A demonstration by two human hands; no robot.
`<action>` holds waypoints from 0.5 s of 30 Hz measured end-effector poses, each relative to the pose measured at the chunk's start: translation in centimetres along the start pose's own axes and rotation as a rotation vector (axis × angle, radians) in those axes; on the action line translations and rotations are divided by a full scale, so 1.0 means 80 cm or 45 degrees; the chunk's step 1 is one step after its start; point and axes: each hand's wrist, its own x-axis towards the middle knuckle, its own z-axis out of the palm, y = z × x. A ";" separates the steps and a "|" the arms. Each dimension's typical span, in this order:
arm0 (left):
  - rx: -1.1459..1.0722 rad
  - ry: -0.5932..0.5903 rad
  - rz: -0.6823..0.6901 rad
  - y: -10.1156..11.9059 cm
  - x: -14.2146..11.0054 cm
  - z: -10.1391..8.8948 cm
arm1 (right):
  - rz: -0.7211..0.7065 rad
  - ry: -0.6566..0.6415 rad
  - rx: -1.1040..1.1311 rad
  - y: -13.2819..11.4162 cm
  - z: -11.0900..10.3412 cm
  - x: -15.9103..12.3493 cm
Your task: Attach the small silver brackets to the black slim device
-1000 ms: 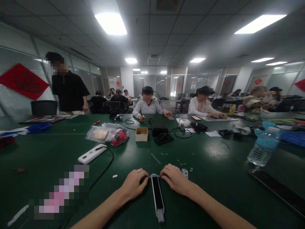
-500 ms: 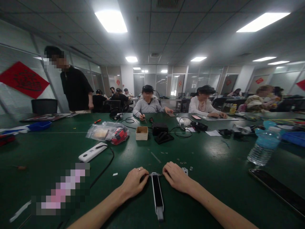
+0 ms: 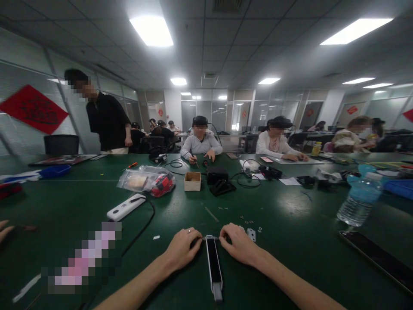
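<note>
Even, level pressure is being called for — one thin crosspiece [image 3: 217, 238] is being pinched by the left hand [image 3: 184, 246] and right hand [image 3: 238, 243] at the far end of one white-edged device [image 3: 213, 260], supported by the desk [image 3: 297, 241] between them. At least one metal plate [image 3: 251, 235] and four rings [image 3: 247, 222] are being borne nearby.

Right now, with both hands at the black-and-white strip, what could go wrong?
The left hand and right hand are only at the far end of the black-and-white strip, so its near end might swing sideways. The right hand could also nudge the metal plate beside it or scatter the small loose rings.
</note>
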 end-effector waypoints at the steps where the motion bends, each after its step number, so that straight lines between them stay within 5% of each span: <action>1: -0.001 -0.002 -0.001 0.000 0.000 0.000 | -0.003 -0.001 0.000 0.000 0.000 0.000; 15: 0.005 0.017 0.025 -0.004 -0.001 0.003 | -0.093 0.001 -0.026 0.009 0.003 0.002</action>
